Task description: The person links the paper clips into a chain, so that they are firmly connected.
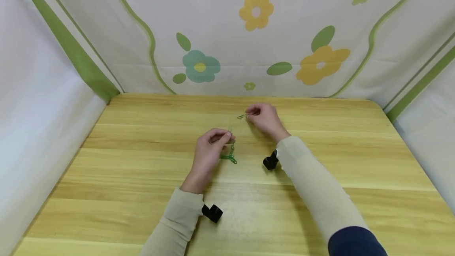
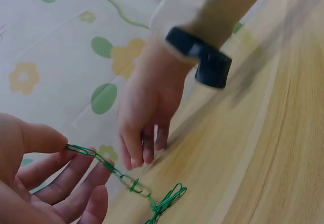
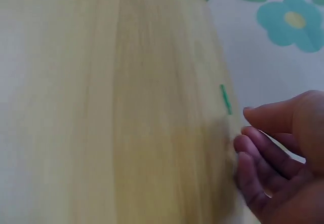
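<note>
While my left hand [image 1: 207,151] pinched the top of the green paperclip chain [image 2: 121,178], its tail lay bunched mid-table | right hand [image 1: 264,119] just beyond, fingers curled by a loose clip [image 1: 241,117], pinch unclear | chain begun, that clip unlinked.

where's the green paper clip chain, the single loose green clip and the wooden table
green wire paper clip chain [image 2: 109,166], left wrist view, on a middle link of the hanging chain
single green wire paper clip [image 1: 241,117], head view, on its middle
light wooden table [image 1: 355,161], head view, on a bare plank at the right
</note>
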Motion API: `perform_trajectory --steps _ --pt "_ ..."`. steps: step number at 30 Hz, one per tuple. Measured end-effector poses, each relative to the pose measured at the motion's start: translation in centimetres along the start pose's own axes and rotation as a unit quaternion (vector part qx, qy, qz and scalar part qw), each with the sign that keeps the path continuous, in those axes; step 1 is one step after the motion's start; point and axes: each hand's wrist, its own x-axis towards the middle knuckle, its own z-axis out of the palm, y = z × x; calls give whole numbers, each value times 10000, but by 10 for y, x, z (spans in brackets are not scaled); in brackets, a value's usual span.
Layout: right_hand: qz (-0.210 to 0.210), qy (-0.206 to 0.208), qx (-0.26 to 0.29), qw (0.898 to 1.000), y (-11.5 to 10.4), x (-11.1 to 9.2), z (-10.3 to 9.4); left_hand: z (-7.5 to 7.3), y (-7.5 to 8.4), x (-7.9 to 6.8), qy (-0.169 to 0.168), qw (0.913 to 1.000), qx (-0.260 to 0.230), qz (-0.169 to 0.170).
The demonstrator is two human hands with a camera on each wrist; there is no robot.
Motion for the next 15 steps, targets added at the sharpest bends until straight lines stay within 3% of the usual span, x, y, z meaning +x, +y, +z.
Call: perform_trajectory --steps 9,15 --pt "164 274 -398 9987 2 12 15 -2 1 0 140 9997 -174 -41" --pt "111 112 -691 9975 -1 11 18 -4 1 2 136 9998 -130 -82"
